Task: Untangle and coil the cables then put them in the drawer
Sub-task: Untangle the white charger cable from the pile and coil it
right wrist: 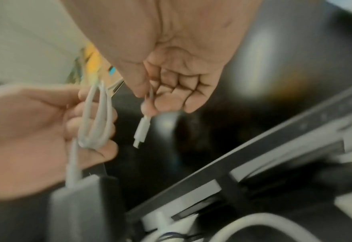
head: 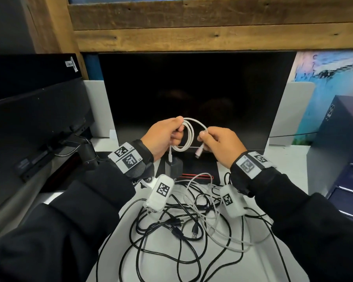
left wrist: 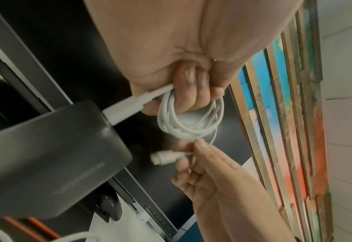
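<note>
Before dark monitor point(head: 196, 94), raised hands: left point(head: 163, 137) gripping coiled white cable point(head: 184, 137), right point(head: 220, 144) pinching its end.

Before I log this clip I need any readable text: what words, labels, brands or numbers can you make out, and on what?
No text reads legibly.
Black charger brick: embossed line of lettering, too blurred to read.
Left monitor: white sticker at its top and small label on its back, both too small.
Wrist bands: square black-and-white marker patterns and tiny corner marks, not readable.
Blue box: round emblem only.

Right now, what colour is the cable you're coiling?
White cable, with a dark grey charger; clearest in the left wrist view.
</note>
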Motion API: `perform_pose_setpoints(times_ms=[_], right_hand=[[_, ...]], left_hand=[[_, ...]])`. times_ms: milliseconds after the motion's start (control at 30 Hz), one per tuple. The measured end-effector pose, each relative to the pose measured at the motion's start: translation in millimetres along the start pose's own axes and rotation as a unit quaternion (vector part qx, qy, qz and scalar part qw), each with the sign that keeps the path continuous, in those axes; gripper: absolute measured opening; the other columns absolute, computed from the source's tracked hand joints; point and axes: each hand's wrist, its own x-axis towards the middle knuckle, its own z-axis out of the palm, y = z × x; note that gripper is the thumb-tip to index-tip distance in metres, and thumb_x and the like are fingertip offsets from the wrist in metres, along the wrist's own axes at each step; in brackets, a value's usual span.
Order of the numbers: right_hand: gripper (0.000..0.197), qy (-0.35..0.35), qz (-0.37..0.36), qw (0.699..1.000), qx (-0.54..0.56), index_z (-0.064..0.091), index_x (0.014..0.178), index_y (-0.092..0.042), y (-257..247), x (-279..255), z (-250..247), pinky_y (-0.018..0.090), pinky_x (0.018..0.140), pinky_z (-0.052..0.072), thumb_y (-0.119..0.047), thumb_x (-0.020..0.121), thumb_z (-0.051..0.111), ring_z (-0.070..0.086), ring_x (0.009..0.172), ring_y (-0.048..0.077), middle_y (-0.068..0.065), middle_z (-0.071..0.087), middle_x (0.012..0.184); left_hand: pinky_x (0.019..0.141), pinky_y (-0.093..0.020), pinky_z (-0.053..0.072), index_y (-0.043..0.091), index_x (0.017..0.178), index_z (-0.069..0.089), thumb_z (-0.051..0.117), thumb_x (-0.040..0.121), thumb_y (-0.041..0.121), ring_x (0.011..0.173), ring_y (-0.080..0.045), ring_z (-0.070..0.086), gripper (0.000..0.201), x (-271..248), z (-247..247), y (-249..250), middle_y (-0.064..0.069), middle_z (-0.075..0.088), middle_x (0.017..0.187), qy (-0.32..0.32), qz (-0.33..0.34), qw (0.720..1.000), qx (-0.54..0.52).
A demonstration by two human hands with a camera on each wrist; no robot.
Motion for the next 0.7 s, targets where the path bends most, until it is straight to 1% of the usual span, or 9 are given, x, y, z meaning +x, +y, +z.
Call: perform_pose_setpoints(times_ms=[67,133,233,367,467,533,600,633,700], right_hand=[[0.016,0.0,0.036,0.99,0.136,0.071,0.094,-0.015,-3,2,3,0.035,0.081,0.059,-0.016,0.1,0.056,0.064,0.07,0.012,0.0,0.073,0.078],[0.014,-0.018,0.067,0.968,0.242,0.072,0.1,-0.01,-5,2,6,0.031,0.084,0.059,-0.011,0.099,0.058,0.064,0.075,0.014,0.005,0.074,0.084],[0.017,-0.031,0.086,0.941,0.326,0.072,0.1,-0.006,-8,2,10,0.028,0.079,0.056,-0.011,0.101,0.056,0.062,0.074,0.013,0.008,0.071,0.085],[0.022,-0.07,0.136,0.89,0.429,0.07,0.102,-0.005,-11,2,13,0.025,0.076,0.054,-0.011,0.103,0.049,0.054,0.068,0.009,0.0,0.062,0.074],[0.02,-0.115,0.181,0.866,0.451,0.069,0.099,-0.009,-17,1,14,0.024,0.065,0.051,-0.017,0.103,0.051,0.045,0.063,0.009,-0.001,0.052,0.074],[0.031,-0.161,0.199,0.856,0.45,0.07,0.099,-0.012,-19,-3,15,0.026,0.061,0.048,-0.036,0.102,0.051,0.043,0.062,0.01,0.0,0.05,0.077],[0.047,-0.201,0.2,0.845,0.454,0.069,0.106,-0.013,-20,-5,14,0.03,0.064,0.05,-0.054,0.099,0.047,0.049,0.068,0.013,0.004,0.058,0.092],[0.048,-0.214,0.195,0.847,0.447,0.067,0.11,-0.013,-22,-6,14,0.032,0.066,0.052,-0.055,0.097,0.05,0.054,0.073,0.014,0.006,0.06,0.1],[0.037,-0.203,0.18,0.872,0.408,0.062,0.116,-0.007,-25,-7,17,0.032,0.068,0.056,-0.038,0.096,0.063,0.065,0.08,0.017,0.01,0.066,0.11]], left_hand=[[0.048,-0.017,0.022,0.013,0.072,0.044,0.033,0.108,0.024,0.052,-0.007,0.023,0.04,1,3,1,0.005,0.027,0.059,-0.009,0.002,1.0,0.005],[0.049,-0.018,0.022,0.014,0.072,0.044,0.032,0.108,0.024,0.053,-0.007,0.023,0.04,1,5,3,0.005,0.028,0.059,-0.011,0.01,1.0,0.016],[0.048,-0.018,0.022,0.014,0.072,0.044,0.032,0.108,0.024,0.052,-0.007,0.023,0.04,2,3,6,0.005,0.028,0.058,-0.012,0.015,1.0,0.021],[0.048,-0.017,0.023,0.013,0.072,0.045,0.033,0.108,0.023,0.051,-0.007,0.024,0.039,1,5,7,0.005,0.029,0.057,-0.028,0.0,0.999,0.026],[0.049,-0.018,0.023,0.012,0.073,0.046,0.033,0.108,0.023,0.048,-0.005,0.027,0.039,1,7,5,0.009,0.038,0.053,-0.029,0.0,0.999,0.04],[0.05,-0.018,0.027,0.013,0.074,0.048,0.034,0.108,0.026,0.048,-0.006,0.029,0.039,2,7,4,0.005,0.039,0.056,-0.018,0.006,0.998,0.052],[0.053,-0.019,0.034,0.011,0.077,0.05,0.036,0.107,0.028,0.052,-0.009,0.036,0.037,3,8,1,-0.003,0.042,0.063,-0.01,0.017,0.998,0.067],[0.057,-0.023,0.038,0.01,0.079,0.052,0.038,0.105,0.031,0.056,-0.012,0.041,0.036,3,8,-1,-0.008,0.046,0.067,-0.006,0.023,0.997,0.073],[0.064,-0.029,0.042,0.01,0.079,0.054,0.041,0.102,0.034,0.064,-0.019,0.047,0.035,6,8,-5,-0.016,0.051,0.076,0.016,0.035,0.996,0.085]])
